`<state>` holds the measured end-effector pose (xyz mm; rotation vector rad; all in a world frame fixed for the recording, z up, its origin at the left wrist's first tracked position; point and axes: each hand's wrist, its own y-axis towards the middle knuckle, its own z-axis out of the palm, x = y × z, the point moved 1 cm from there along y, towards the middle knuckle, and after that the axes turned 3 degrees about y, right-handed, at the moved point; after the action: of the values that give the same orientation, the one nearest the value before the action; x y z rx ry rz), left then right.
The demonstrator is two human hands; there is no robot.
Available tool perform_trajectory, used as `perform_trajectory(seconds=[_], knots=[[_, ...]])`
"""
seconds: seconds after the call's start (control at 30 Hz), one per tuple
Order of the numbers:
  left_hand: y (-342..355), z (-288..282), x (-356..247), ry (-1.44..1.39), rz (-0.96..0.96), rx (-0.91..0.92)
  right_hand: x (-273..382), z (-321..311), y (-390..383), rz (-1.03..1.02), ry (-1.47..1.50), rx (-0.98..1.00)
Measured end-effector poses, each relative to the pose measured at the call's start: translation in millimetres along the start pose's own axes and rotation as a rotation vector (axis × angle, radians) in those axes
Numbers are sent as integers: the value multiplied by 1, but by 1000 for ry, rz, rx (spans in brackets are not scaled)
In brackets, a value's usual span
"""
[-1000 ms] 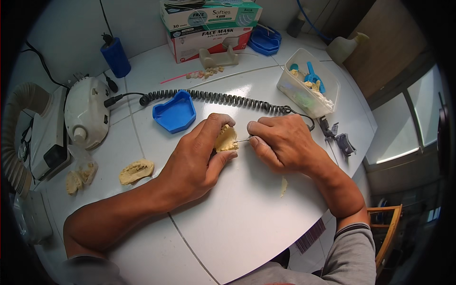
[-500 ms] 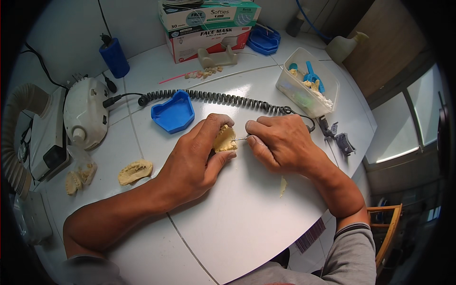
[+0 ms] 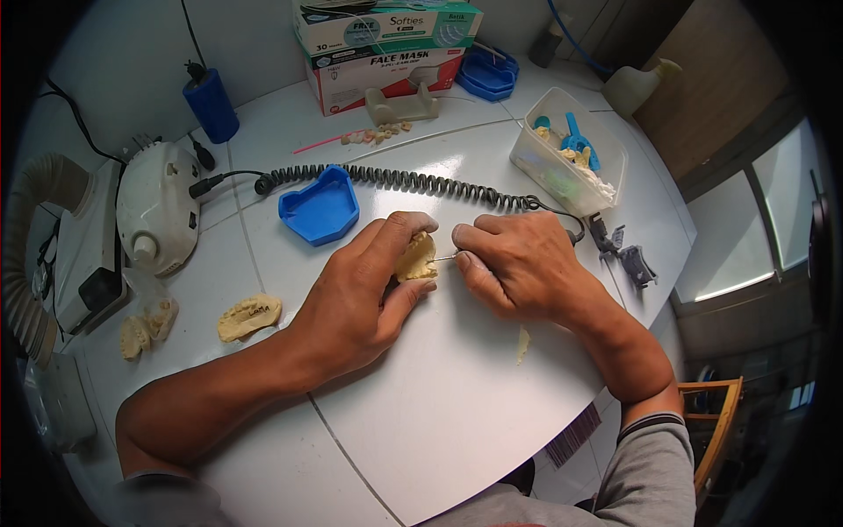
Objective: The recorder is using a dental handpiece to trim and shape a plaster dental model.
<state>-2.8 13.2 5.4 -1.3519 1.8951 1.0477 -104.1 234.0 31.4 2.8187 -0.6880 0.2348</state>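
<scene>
A yellowish plaster dental model (image 3: pixel 416 257) is gripped between the thumb and fingers of my left hand (image 3: pixel 373 285), over the middle of the table. My right hand (image 3: pixel 520 263) is closed round a slim tool, seemingly a dental handpiece; most of its body is hidden in the fingers. From it a thin metal bur (image 3: pixel 446 257) points left and meets the model's right edge. Another plaster dental model (image 3: pixel 249 318), with dark handwriting on it, lies left of my left forearm.
A coiled black cord (image 3: pixel 395 181) runs from a white control unit (image 3: pixel 158 211) to behind my right hand. A blue tray (image 3: pixel 320 211) sits beyond my left hand. At the far right stands a clear plastic tub (image 3: pixel 553 172) with scoops. Yellowish shavings (image 3: pixel 523 344) lie below my right wrist.
Almost nothing differs. The plaster model has shifted very slightly in my left fingers, while the bur stays at its right edge.
</scene>
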Motion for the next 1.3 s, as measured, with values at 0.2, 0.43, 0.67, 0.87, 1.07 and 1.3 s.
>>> perform_trajectory(seconds=[0.2, 0.43, 0.67, 0.87, 1.07, 1.3], knots=[[0, 0, 1, 5, 19, -12, 0, -1, 0, -16, 14, 10], [0, -1, 1, 32, 25, -3, -3, 1, 2, -22, 9, -28], [0, -2, 0, 27, 18, -7, -4, 1, 1, -15, 21, -9], [0, -1, 1, 29, 26, -12, -4, 1, 2, -39, 36, -31], [0, -1, 2, 37, 33, -26, -3, 1, 2, -39, 44, -24], [0, -1, 1, 31, 20, -16, -4, 1, 2, -36, 41, -38]])
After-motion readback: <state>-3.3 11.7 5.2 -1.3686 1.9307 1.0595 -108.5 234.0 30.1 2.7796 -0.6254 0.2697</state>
